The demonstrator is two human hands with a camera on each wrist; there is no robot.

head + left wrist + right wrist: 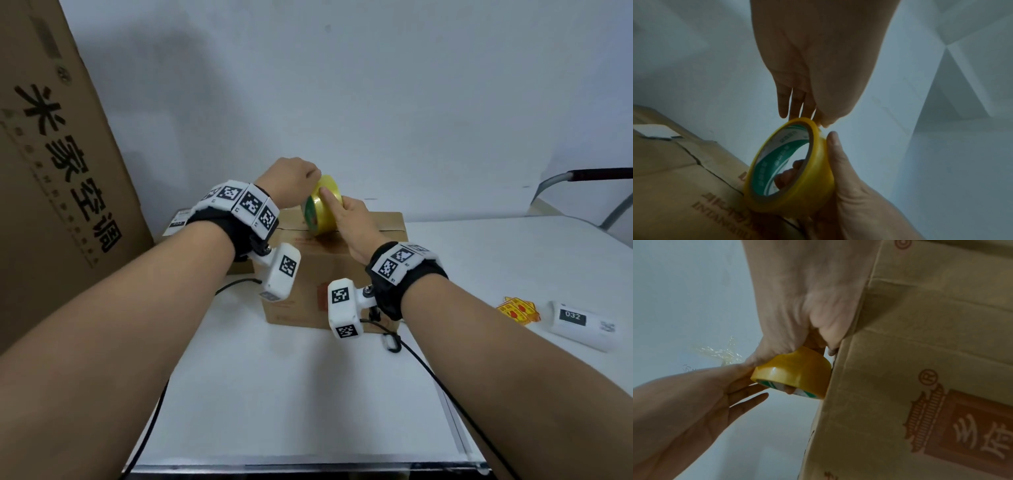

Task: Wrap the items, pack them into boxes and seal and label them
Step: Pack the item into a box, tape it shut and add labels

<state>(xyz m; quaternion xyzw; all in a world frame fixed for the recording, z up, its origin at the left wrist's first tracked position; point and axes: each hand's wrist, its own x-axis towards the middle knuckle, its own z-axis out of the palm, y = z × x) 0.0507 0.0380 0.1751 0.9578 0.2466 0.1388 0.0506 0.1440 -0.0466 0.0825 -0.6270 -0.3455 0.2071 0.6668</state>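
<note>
Yellow tape upright on the closed box: sealing step
Right hand grips the roll; left hand pinches at its rim, likely hunting the end to peel

- From my head the camera looked forward and down over both forearms at the bench.
- My left wrist camera sat close, facing along my fingers.
- My right wrist camera sat equally close.
- All three shared the tape roll and box.
</note>
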